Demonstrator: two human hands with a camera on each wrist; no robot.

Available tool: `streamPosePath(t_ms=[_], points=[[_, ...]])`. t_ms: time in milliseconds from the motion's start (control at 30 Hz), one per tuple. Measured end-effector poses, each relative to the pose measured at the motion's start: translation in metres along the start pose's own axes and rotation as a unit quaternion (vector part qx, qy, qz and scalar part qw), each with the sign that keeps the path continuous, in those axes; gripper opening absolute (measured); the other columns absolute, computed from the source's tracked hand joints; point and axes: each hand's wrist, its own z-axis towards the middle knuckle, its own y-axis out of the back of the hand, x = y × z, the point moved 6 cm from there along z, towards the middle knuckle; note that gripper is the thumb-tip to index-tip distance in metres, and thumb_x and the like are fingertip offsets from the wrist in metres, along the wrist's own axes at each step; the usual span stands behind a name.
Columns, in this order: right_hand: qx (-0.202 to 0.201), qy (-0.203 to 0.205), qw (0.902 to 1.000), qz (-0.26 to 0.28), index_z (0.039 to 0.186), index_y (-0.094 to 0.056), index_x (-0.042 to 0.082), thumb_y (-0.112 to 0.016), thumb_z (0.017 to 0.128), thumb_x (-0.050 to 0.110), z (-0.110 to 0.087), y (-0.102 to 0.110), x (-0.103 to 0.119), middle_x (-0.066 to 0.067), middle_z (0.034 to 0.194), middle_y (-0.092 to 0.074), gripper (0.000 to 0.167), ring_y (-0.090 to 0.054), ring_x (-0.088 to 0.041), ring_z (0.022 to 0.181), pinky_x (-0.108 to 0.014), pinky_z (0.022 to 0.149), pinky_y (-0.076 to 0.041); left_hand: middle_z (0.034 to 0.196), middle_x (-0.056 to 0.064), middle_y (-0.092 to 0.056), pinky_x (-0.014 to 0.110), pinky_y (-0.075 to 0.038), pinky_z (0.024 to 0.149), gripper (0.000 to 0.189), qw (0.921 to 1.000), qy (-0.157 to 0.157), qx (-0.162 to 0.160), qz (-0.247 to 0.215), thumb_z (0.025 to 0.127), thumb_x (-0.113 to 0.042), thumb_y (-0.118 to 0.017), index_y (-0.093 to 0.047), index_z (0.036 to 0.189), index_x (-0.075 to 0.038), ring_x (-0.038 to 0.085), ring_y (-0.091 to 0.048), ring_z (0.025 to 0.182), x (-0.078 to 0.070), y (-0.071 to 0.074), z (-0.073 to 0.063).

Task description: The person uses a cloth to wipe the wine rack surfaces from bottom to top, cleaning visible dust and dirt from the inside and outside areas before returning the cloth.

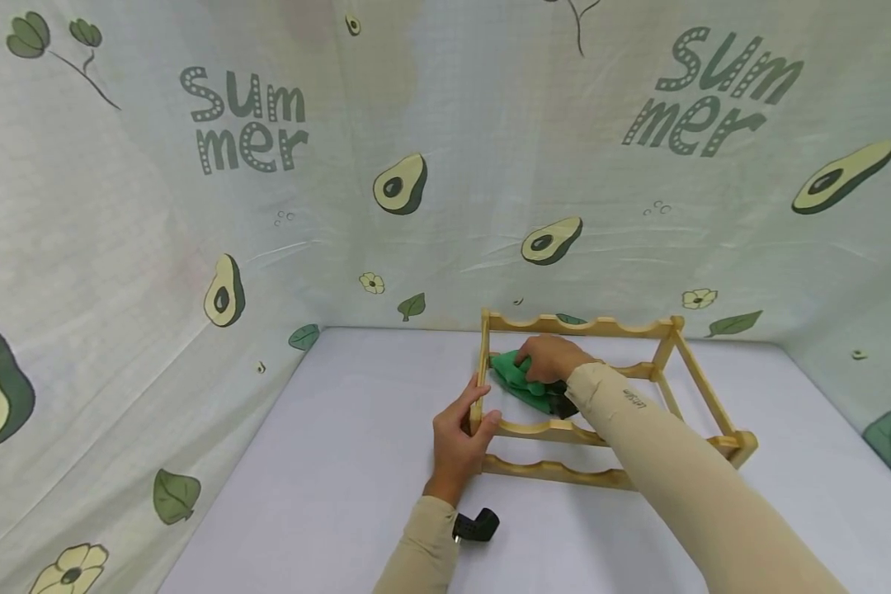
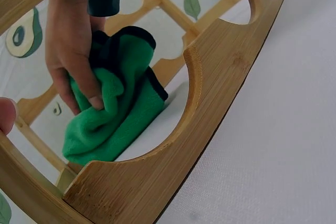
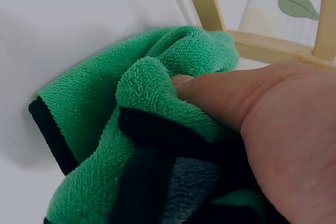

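Observation:
A wooden rack [image 1: 549,472] with scalloped rails stands on the white table. My left hand [image 1: 460,437] grips its left end, thumb and fingers on either side of the upright frame. Inside the rack, my right hand [image 1: 553,359] holds a bunched green cloth [image 1: 516,375] with dark edging. In the left wrist view, the right hand [image 2: 73,45] pinches the cloth [image 2: 121,114] behind a curved rail [image 2: 210,98]. The right wrist view shows the thumb pressed into the folds of the cloth [image 3: 105,93], close to the wooden bars [image 3: 273,45].
A white table surface [image 1: 327,462] spreads around the rack. Behind and beside it hangs a pale fabric [image 1: 460,124] printed with avocados and leaves. A black wrist-worn device [image 1: 478,525] sits at my left wrist.

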Motion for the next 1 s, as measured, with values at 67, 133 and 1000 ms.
streamPosePath(t_ms=[67, 133, 1000], points=[[0.005, -0.005, 1.0, 0.006, 0.121, -0.074, 0.014, -0.073, 0.088, 0.012, -0.001, 0.0, -0.003, -0.012, 0.132, -0.063, 0.034, -0.059, -0.024, 0.108, -0.045, 0.093, -0.049, 0.129, 0.03, -0.059, 0.016, -0.05, 0.063, 0.036, 1.0, -0.002, -0.002, 0.0, 0.083, -0.005, -0.075, -0.068, 0.118, 0.004, 0.029, -0.068, 0.102, 0.001, 0.0, 0.0], [0.008, -0.011, 0.9998, 0.011, 0.122, -0.073, 0.014, -0.073, 0.088, 0.012, -0.002, 0.001, -0.005, -0.013, 0.132, -0.063, 0.034, -0.059, -0.023, 0.107, -0.045, 0.093, -0.049, 0.128, 0.032, -0.059, 0.017, -0.051, 0.066, 0.035, 1.0, -0.006, -0.004, 0.0, 0.083, -0.004, -0.075, -0.068, 0.116, 0.006, 0.036, -0.066, 0.107, 0.0, 0.0, 0.0], [0.037, -0.031, 0.9987, 0.016, 0.124, -0.071, 0.007, -0.071, 0.087, 0.013, -0.025, 0.007, -0.045, -0.019, 0.132, -0.062, 0.037, -0.058, -0.033, 0.118, -0.052, 0.096, -0.048, 0.128, 0.032, -0.06, 0.015, -0.052, 0.07, 0.033, 0.9999, -0.015, -0.002, -0.003, 0.085, -0.005, -0.075, -0.068, 0.115, 0.006, 0.043, -0.064, 0.11, -0.019, 0.003, 0.01]])
